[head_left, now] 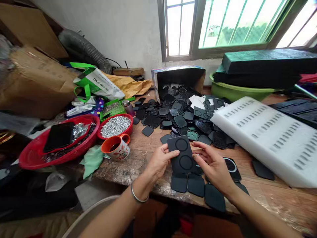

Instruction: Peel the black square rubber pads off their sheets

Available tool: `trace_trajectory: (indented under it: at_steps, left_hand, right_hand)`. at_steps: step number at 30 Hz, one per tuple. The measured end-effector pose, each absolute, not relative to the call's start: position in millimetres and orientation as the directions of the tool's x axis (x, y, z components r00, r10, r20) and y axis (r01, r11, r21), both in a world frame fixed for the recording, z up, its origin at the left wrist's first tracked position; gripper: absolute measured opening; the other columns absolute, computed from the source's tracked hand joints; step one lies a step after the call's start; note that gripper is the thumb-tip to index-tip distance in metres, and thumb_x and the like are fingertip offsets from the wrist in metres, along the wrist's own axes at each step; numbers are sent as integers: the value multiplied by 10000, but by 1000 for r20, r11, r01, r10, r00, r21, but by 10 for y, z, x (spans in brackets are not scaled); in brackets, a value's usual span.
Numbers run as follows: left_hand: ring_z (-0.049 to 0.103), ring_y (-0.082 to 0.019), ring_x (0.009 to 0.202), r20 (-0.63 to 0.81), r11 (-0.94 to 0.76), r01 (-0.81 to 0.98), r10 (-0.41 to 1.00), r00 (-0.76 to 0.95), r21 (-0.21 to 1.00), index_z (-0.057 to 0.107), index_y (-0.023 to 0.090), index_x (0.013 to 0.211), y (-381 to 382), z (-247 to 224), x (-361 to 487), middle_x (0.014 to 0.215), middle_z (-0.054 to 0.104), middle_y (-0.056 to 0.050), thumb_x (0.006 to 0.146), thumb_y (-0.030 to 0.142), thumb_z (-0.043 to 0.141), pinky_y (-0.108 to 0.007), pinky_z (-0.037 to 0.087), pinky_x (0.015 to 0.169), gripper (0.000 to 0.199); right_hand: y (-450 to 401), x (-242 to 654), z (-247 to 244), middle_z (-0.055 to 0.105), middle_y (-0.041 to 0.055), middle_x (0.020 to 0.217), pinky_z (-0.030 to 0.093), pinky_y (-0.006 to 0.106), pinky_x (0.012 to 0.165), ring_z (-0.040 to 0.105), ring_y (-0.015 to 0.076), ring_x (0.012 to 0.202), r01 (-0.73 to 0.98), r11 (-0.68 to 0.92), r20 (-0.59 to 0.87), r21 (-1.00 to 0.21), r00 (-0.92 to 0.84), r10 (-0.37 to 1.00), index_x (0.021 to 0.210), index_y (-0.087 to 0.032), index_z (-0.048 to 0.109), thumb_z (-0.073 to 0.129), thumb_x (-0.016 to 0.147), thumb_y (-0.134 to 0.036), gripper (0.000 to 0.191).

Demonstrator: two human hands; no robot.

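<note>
My left hand (158, 162) and my right hand (213, 167) together hold a black rectangular plate (182, 154) with two round recesses, just above the table's front edge. The left thumb lies on its left side; the right fingers grip its lower right side. Below the hands lie three black rounded pads (196, 185) in a row on the wooden table (267, 195). A pad with a white ring (230, 165) sits just right of my right hand. Behind, a big heap of black plastic parts (182, 115) spills from a tipped box (178, 79).
An orange mug (116, 147) stands left of my hands, beside a red bowl of small metal pieces (115, 126) and a red basket (58, 145). A white slotted foam slab (269, 137) fills the right. A green basin (237, 92) bearing black trays sits behind it.
</note>
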State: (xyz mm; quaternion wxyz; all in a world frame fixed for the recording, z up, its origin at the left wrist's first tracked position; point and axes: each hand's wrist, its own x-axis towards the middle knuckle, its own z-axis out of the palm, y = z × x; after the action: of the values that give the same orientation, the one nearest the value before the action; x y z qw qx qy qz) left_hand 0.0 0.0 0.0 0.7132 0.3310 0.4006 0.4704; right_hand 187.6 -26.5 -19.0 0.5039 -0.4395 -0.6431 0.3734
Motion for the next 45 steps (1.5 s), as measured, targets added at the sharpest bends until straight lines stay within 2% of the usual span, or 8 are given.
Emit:
trace_trajectory:
  at_steps: [5, 10, 14, 17, 24, 28, 38, 45]
  left_hand:
    - [684, -205, 864, -256, 366, -433, 922, 291, 824, 658, 120, 1070, -282, -41, -102, 1003, 723, -114, 656, 173, 809, -290, 529, 774, 444]
    - [675, -180, 856, -318, 418, -433, 904, 285, 799, 669, 118, 1028, -510, -80, -237, 982, 718, -110, 687, 196, 793, -283, 518, 800, 371]
    - [657, -151, 720, -347, 396, -387, 918, 193, 833, 678, 98, 917, -602, -128, -282, 821, 718, -87, 661, 241, 810, -254, 520, 701, 322]
    - [619, -119, 666, -313, 355, -300, 933, 178, 886, 692, 107, 880, -643, -119, -289, 752, 697, -51, 665, 266, 804, -197, 476, 623, 290]
    - [542, -86, 646, -119, 135, -59, 969, 217, 989, 692, 122, 766, -739, -40, -365, 697, 632, 0, 739, 238, 732, -177, 417, 619, 125]
    - [554, -98, 625, -224, 246, -79, 950, 217, 966, 646, 123, 750, -760, -44, -448, 695, 628, -5, 699, 260, 755, -197, 429, 602, 183]
    - [542, -79, 629, -194, 214, -87, 961, 197, 973, 650, 117, 793, -718, -22, -365, 704, 621, -1, 719, 231, 721, -182, 417, 609, 153]
    - [515, -68, 553, -283, 289, -122, 957, 67, 950, 582, 140, 707, -670, -99, -610, 627, 594, 31, 638, 278, 776, -165, 383, 529, 248]
  right_hand:
    - [-370, 1717, -161, 618, 59, 1073, 484, 361, 867, 585, 198, 978, 426, 552, 549, -716, -144, 823, 1164, -251, 605, 562, 880, -148, 305]
    - [-411, 1655, -186, 606, 71, 991, 508, 328, 737, 587, 189, 876, 454, 495, 486, -741, -146, 862, 1165, -229, 616, 547, 889, -154, 294]
    - [-419, 1615, -166, 501, 141, 1277, 419, 456, 958, 456, 288, 1190, 582, 614, 599, -533, -254, 760, 1121, -192, 652, 583, 869, -164, 263]
    - [-422, 1562, -84, 589, 101, 1199, 376, 480, 989, 450, 283, 1184, 555, 702, 589, -446, -408, 698, 1091, -209, 649, 598, 875, -192, 223]
    - [-493, 1418, 99, 631, 46, 857, 433, 361, 759, 551, 211, 865, 509, 594, 345, -623, -503, 792, 866, -196, 615, 539, 904, -186, 85]
    - [-431, 1478, 102, 610, 33, 818, 436, 312, 703, 560, 180, 781, 500, 443, 304, -744, -338, 891, 835, -192, 575, 487, 917, -180, 120]
    - [-552, 1280, 91, 614, 39, 829, 422, 309, 715, 561, 177, 796, 502, 507, 293, -701, -447, 846, 843, -183, 595, 481, 921, -180, 139]
    - [-73, 1796, 19, 522, -52, 583, 415, 207, 466, 496, 95, 489, -104, -25, -33, -994, 77, 996, 818, -199, 548, 662, 801, -390, 223]
